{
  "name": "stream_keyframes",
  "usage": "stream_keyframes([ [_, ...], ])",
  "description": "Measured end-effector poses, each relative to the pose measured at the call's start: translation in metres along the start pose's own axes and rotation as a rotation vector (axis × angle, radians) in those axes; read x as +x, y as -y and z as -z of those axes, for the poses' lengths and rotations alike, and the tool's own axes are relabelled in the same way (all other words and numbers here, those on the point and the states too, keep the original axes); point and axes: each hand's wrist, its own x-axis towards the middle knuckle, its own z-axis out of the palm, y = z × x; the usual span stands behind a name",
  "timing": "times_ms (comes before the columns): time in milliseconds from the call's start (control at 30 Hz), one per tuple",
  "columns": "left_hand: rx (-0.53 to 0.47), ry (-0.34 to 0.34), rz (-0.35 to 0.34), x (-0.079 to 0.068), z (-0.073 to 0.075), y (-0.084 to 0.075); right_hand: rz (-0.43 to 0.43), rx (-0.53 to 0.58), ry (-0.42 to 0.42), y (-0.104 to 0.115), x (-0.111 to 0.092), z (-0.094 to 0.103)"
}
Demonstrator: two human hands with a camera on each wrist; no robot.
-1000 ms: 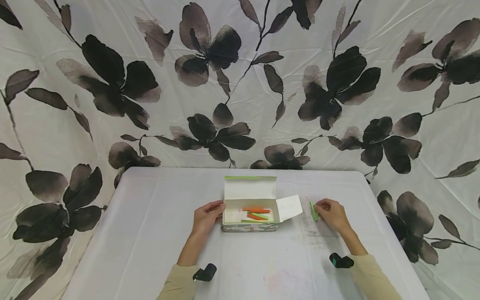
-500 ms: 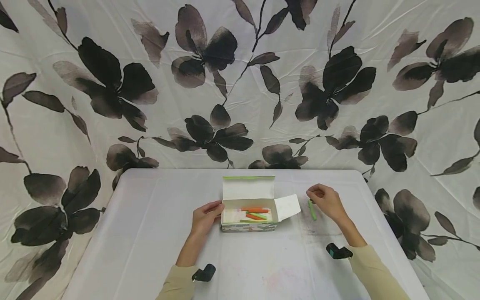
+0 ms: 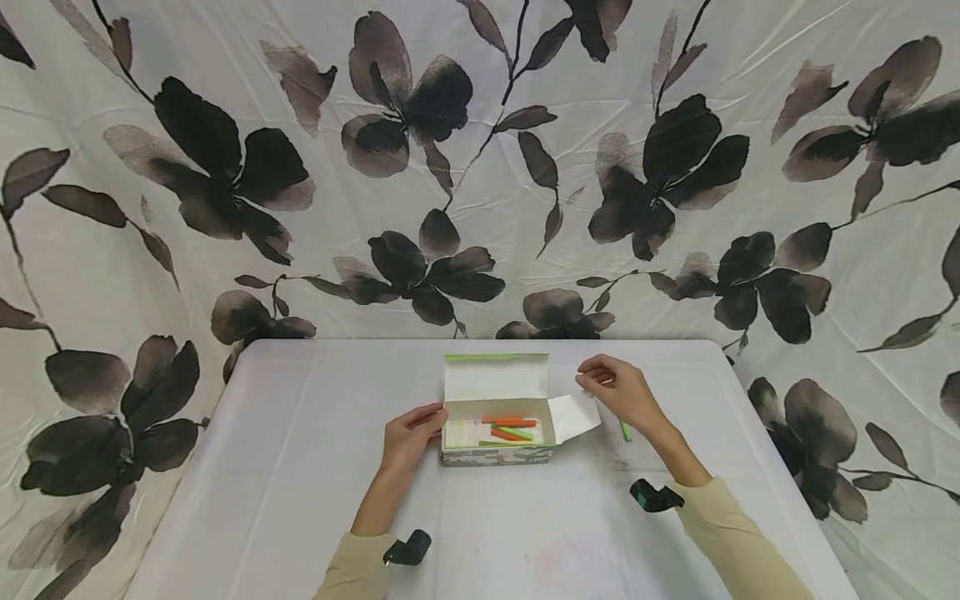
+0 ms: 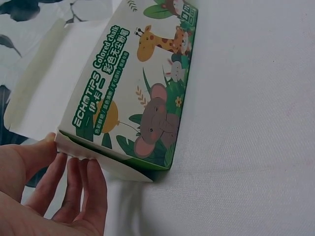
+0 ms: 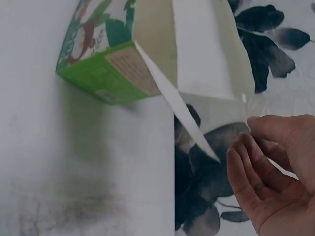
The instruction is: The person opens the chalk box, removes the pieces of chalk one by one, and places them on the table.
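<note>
With the chalk box (image 3: 498,456) at my twelve o'clock on the desk (image 3: 300,417), my left hand (image 3: 408,435) pinches its nine-o'clock end, my right hand (image 3: 621,393) hangs loosely curled, empty, at its two; probably light, crushable card, best held low.

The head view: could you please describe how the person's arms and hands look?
The left sleeve and right sleeve are plain beige. A black left device and black right device, the latter with a teal patch, sit beside them. The left hand and right hand wear no gloves.
</note>
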Motion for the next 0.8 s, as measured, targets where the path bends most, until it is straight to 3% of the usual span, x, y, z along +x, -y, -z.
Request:
stream_keyframes([
  [300, -0.001, 0.015, -0.008, -0.002, 0.002, -0.001, 0.062, 0.027, 0.068, 0.016, 0.007, -0.029],
  [567, 0.003, 0.004, 0.000, -0.001, 0.005, 0.004, 0.172, 0.081, 0.208, 0.021, 0.006, -0.058],
  [800, -0.013, 0.010, -0.022, -0.001, 0.004, 0.003, 0.197, 0.074, 0.349, 0.024, 0.008, -0.076],
])
